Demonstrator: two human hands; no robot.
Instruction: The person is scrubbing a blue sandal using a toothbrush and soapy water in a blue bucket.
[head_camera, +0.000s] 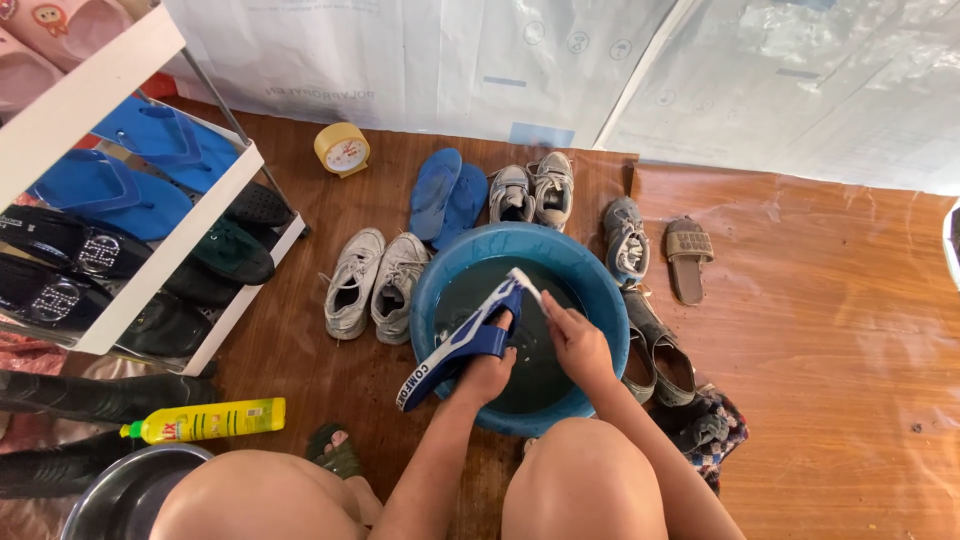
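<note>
A blue plastic basin (590, 275) of dark water stands on the wooden floor in front of my knees. My left hand (487, 375) grips a blue and white slide sandal (462, 340) by its strap, tilted over the basin. My right hand (575, 338) is closed around a white brush handle (527, 283) and presses it against the sandal's upper end.
Pale sneakers (375, 285), blue flip-flops (447, 195), grey sneakers (535, 190), a dark sneaker (625, 240) and brown slippers (688, 255) ring the basin. A white shoe rack (150, 270) stands left. A yellow bottle (205, 420), steel bowl (120, 490) and yellow clock (342, 149) lie nearby.
</note>
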